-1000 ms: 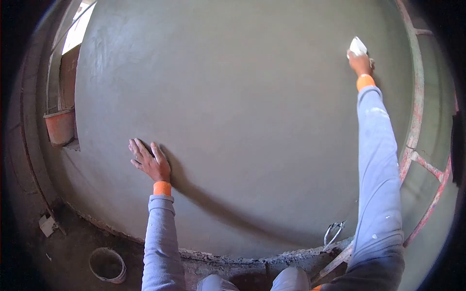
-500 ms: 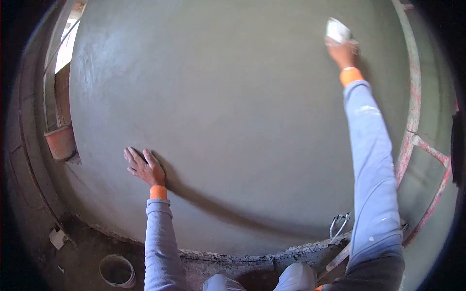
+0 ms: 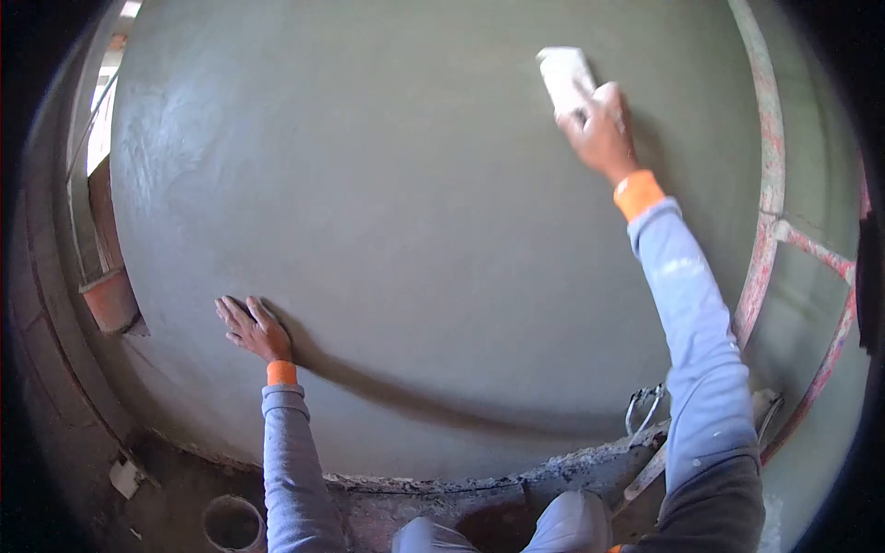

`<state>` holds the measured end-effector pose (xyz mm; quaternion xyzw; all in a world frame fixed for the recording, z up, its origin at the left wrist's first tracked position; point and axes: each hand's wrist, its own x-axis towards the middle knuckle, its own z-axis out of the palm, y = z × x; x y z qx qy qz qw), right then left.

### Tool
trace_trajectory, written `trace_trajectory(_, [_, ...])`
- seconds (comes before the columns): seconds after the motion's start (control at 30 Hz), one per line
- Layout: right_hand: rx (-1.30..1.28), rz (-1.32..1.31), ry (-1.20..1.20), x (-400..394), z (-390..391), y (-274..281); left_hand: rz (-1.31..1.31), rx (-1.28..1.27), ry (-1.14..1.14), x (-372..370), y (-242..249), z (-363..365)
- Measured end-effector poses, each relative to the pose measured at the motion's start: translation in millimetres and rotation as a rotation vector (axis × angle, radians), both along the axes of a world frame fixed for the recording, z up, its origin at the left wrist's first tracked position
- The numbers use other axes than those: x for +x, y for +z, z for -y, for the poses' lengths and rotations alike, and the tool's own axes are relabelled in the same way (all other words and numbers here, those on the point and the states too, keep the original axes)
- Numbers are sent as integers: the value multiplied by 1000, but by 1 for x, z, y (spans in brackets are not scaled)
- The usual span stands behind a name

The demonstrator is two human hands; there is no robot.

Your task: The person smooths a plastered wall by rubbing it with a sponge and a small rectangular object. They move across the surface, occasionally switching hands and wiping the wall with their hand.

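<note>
Grey plaster [image 3: 415,230] covers the wall in front of me, smooth and with a damp sheen at its upper left. High on the right side, my right hand [image 3: 601,134] is closed around the lower end of a white rectangular pad [image 3: 564,78], which lies close against the plaster. Lower left, my left hand [image 3: 253,329] rests on the same wall with its palm down and fingers apart, holding nothing. Both arms wear grey sleeves with orange cuffs.
Red-and-white scaffold tubing [image 3: 770,166] rises on the right. Several pale cables [image 3: 643,413] stick out low on the wall. An orange-red bucket [image 3: 111,301] sits in the opening at left. Another bucket [image 3: 232,523] stands on the floor below, near a white scrap [image 3: 124,478].
My right hand has swept left and a little down across the plaster with the white pad. My left hand stays flat on the wall, while the whole view has shifted slightly.
</note>
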<state>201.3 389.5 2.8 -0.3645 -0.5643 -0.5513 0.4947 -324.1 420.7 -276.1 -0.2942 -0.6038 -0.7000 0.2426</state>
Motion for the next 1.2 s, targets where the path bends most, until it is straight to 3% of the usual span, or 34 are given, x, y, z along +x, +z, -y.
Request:
trace_trajectory(0.07, [90,174,53,52,-5,-39,-17,0,6,-5,2,-4])
trace_trajectory(0.17, [-44,-288,-46,184,-23,-38,16,-7,2,1,-1,3])
trace_trajectory(0.23, [-133,-582,-54,193,-21,-11,3,1,-1,0,1,1])
trace_trajectory(0.33, [-49,-387,-142,103,-13,-11,-16,3,14,-5,-3,-5])
trace_trajectory(0.37, [-17,-181,-139,76,-4,-40,-16,5,10,-5,-3,-5])
trace_trajectory(0.4, [-89,-53,-26,72,9,-69,-22,2,8,-5,-4,-6])
trace_trajectory(0.47, [-14,-54,-40,136,3,-102,-21,4,13,-10,-5,-9])
trace_trajectory(0.53, [-245,-476,-149,205,-9,-88,-6,2,-1,-9,-5,-6])
trace_trajectory(0.63, [-140,-646,-43,174,-16,-48,-9,-3,-11,-5,-3,-4])
trace_trajectory(0.73, [-68,-185,-45,96,6,-96,2,17,-21,-5,-3,-5])
trace_trajectory(0.8, [-36,-72,-35,134,9,-149,-6,23,-22,-7,-3,-6])
trace_trajectory(0.87, [-114,-463,-55,206,-3,-156,-16,16,19,-12,-7,-13])
trace_trajectory(0.9, [-148,-524,41,222,-16,-136,-19,9,28,-11,-7,-10])
trace_trajectory(0.97, [-184,-661,30,214,-12,-115,-29,-2,48,-10,-4,-9])
trace_trajectory(1.0, [-195,-734,-78,170,-2,-106,-25,-8,41,-10,-4,-10])
trace_trajectory(1.03, [-86,-556,-48,133,3,-122,-18,-13,37,-10,-3,-11])
trace_trajectory(1.1, [-119,-300,15,103,15,-191,-19,-14,29,-11,-7,-11])
trace_trajectory(1.2, [-210,-488,77,141,33,-316,-34,-17,26,-15,-6,-7])
